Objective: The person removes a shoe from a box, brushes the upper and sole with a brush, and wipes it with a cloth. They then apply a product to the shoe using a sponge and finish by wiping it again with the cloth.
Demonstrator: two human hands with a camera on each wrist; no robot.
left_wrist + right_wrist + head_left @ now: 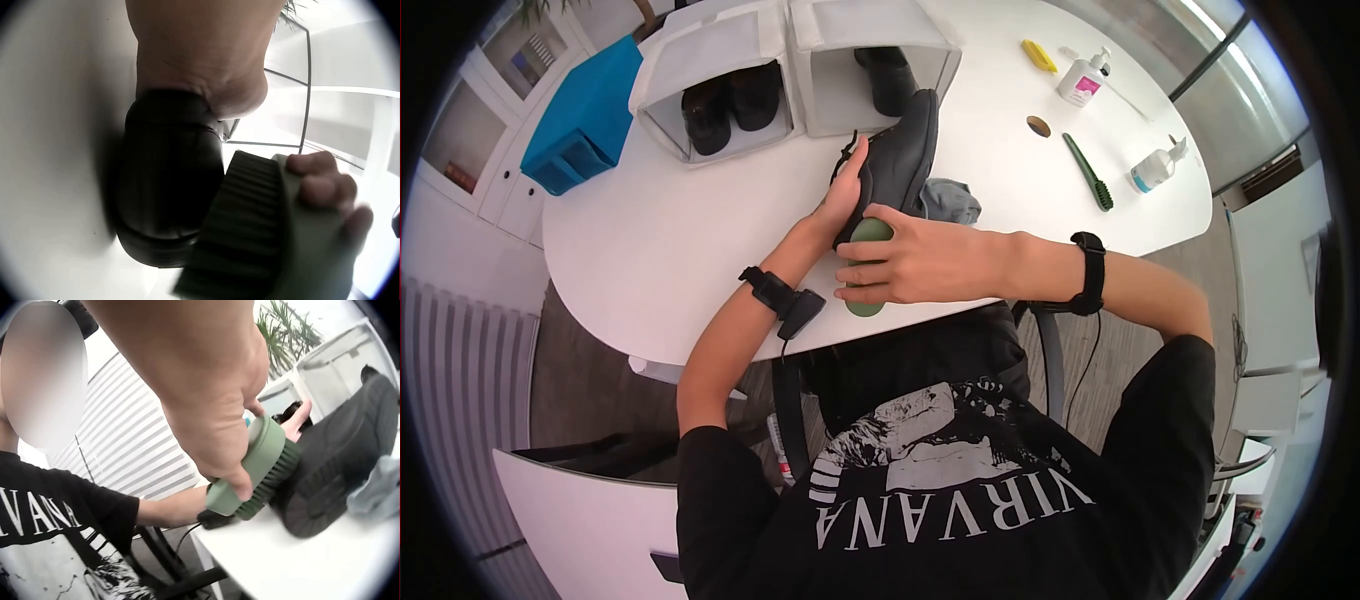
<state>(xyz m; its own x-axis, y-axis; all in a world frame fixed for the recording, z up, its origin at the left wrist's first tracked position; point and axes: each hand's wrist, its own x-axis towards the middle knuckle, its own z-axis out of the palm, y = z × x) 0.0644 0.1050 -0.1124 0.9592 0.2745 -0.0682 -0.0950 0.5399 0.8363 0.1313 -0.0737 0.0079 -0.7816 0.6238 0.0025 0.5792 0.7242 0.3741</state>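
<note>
A black lace-up shoe (pixel 903 150) is tilted on its side over the white table, its sole turned to the right. My left hand (pixel 840 197) holds it from the opening, thumb showing outside and the other fingers hidden by the shoe. My right hand (pixel 940 258) grips a green scrub brush (pixel 262 462) by its back, fingers spread over it. Its dark bristles (pixel 240 219) face the shoe's heel (pixel 165 181) and overlap its edge in the right wrist view. A crumpled grey cloth (pixel 950 202) lies beside the shoe's sole.
Two white open-fronted boxes (pixel 710 60) with black shoes (pixel 755 97) stand at the back, beside a blue box (pixel 585 120). On the right are a green long-handled brush (pixel 1088 172), two pump bottles (pixel 1083 80), a yellow object (pixel 1038 56) and a round table hole (pixel 1038 126).
</note>
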